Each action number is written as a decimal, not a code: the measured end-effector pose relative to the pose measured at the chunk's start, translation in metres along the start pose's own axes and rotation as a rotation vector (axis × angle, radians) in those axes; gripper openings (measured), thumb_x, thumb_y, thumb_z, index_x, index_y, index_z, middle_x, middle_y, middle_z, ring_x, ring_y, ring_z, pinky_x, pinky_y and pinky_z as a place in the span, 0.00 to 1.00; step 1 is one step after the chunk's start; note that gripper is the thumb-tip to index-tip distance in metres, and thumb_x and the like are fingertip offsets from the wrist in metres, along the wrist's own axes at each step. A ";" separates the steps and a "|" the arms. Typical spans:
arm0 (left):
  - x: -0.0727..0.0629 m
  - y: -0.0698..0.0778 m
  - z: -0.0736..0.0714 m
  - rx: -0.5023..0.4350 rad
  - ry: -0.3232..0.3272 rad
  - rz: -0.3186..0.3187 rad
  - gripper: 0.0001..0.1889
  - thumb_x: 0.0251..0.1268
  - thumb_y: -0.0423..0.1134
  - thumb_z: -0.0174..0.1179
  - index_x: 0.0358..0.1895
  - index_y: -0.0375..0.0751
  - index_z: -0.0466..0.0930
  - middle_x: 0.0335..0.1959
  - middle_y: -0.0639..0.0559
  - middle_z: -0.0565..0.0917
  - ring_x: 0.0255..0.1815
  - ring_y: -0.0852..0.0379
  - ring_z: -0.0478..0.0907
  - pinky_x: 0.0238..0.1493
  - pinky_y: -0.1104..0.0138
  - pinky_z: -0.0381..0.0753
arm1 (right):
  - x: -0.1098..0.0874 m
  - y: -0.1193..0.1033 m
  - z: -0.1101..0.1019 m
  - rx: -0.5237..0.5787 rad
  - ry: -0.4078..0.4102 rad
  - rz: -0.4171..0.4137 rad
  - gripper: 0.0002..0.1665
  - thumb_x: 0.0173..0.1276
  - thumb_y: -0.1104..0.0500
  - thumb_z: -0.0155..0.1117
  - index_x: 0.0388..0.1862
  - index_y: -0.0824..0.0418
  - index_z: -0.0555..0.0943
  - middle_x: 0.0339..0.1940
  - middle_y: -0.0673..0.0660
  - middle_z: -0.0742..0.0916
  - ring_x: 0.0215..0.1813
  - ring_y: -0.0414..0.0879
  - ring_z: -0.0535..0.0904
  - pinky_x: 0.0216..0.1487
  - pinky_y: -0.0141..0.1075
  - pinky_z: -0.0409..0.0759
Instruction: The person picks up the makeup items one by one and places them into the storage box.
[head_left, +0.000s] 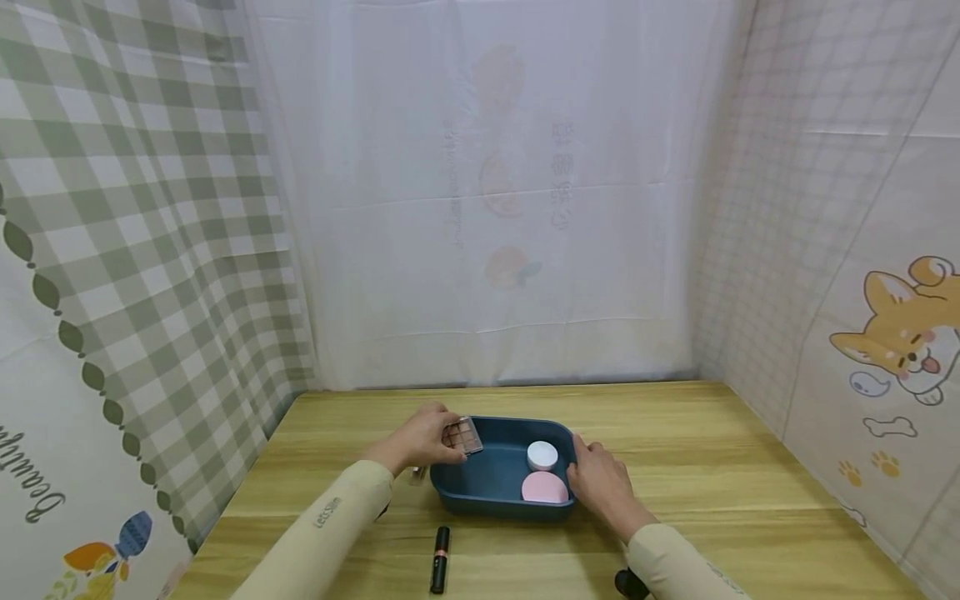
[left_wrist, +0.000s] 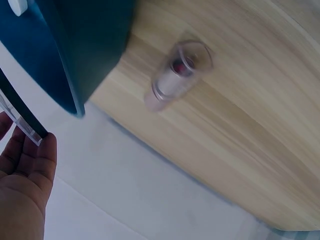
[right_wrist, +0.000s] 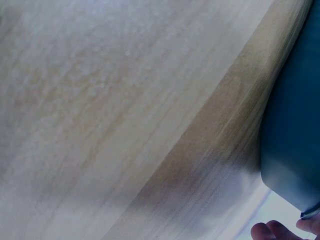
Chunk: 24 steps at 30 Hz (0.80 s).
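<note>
**Palette poised over the tray's left rim**

The left hand (head_left: 422, 440) pinches a small eyeshadow palette (head_left: 462, 435) by one end, fingers curled round it, and holds it over the far-left corner of the dark blue tray (head_left: 491, 497). The right hand (head_left: 600, 483) rests against the tray's right wall; its fingers lie along the rim, though whether they curl over it cannot be told from here.

The likeliest slip, as I judge it: the palette is gripped only at its edge and hangs partly outside the rim, so a loose release could tip it onto the bench (head_left: 712, 467) rather than into the tray. A clear-capped lipstick tube (left_wrist: 176, 76) lies on the bench just beside the tray's left wall, under the left wrist; a careless sweep could roll it away. If the right hand lets go, the tray may skate.

Inside the tray, toward its right side, sit a white round jar (head_left: 542, 455) and a pink round puff (head_left: 545, 488), touching or nearly so. A black lipstick (head_left: 440, 559) lies near the bench's front edge, well apart from both hands.
</note>
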<state>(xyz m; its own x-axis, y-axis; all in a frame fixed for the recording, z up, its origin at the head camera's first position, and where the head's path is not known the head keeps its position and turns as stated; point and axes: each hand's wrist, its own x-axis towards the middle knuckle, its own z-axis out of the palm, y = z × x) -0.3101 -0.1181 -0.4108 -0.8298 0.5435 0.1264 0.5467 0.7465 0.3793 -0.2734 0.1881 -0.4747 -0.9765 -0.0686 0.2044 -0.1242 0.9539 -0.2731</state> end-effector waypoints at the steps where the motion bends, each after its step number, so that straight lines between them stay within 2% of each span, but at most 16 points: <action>1: 0.002 0.002 0.002 0.006 -0.008 0.002 0.30 0.54 0.45 0.74 0.57 0.31 0.79 0.46 0.44 0.75 0.45 0.50 0.70 0.45 0.56 0.75 | 0.000 0.000 0.000 0.001 -0.003 0.003 0.31 0.67 0.61 0.58 0.68 0.70 0.71 0.49 0.72 0.81 0.49 0.66 0.80 0.49 0.61 0.76; 9: 0.020 0.016 0.021 0.126 -0.080 0.034 0.26 0.52 0.47 0.75 0.51 0.36 0.82 0.39 0.51 0.74 0.40 0.54 0.67 0.39 0.65 0.71 | -0.001 0.000 0.000 -0.001 -0.008 0.006 0.31 0.67 0.61 0.58 0.68 0.71 0.71 0.50 0.73 0.81 0.48 0.65 0.80 0.48 0.60 0.77; 14: 0.029 0.025 0.030 0.166 -0.127 0.025 0.28 0.49 0.48 0.77 0.51 0.35 0.82 0.38 0.51 0.75 0.40 0.56 0.68 0.42 0.67 0.73 | -0.002 0.000 -0.002 0.003 -0.009 0.006 0.31 0.67 0.61 0.58 0.68 0.70 0.71 0.50 0.73 0.81 0.48 0.65 0.81 0.47 0.59 0.78; 21: 0.037 0.035 0.041 0.199 -0.203 0.023 0.17 0.50 0.48 0.77 0.35 0.44 0.81 0.34 0.57 0.71 0.38 0.58 0.65 0.39 0.67 0.68 | -0.002 -0.002 -0.003 0.005 -0.018 0.014 0.31 0.67 0.61 0.58 0.68 0.71 0.70 0.50 0.72 0.80 0.49 0.65 0.80 0.48 0.60 0.76; 24: 0.040 0.037 0.048 0.233 -0.228 0.002 0.20 0.49 0.49 0.77 0.41 0.44 0.84 0.34 0.57 0.71 0.39 0.59 0.64 0.39 0.68 0.69 | -0.002 -0.003 -0.003 0.003 -0.013 0.014 0.31 0.67 0.61 0.58 0.68 0.71 0.71 0.49 0.72 0.81 0.48 0.65 0.80 0.47 0.60 0.77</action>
<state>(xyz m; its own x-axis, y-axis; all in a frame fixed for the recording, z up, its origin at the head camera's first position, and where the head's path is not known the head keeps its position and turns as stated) -0.3175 -0.0509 -0.4354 -0.7966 0.5975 -0.0918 0.5811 0.7987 0.1559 -0.2703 0.1868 -0.4713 -0.9803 -0.0594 0.1881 -0.1112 0.9540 -0.2783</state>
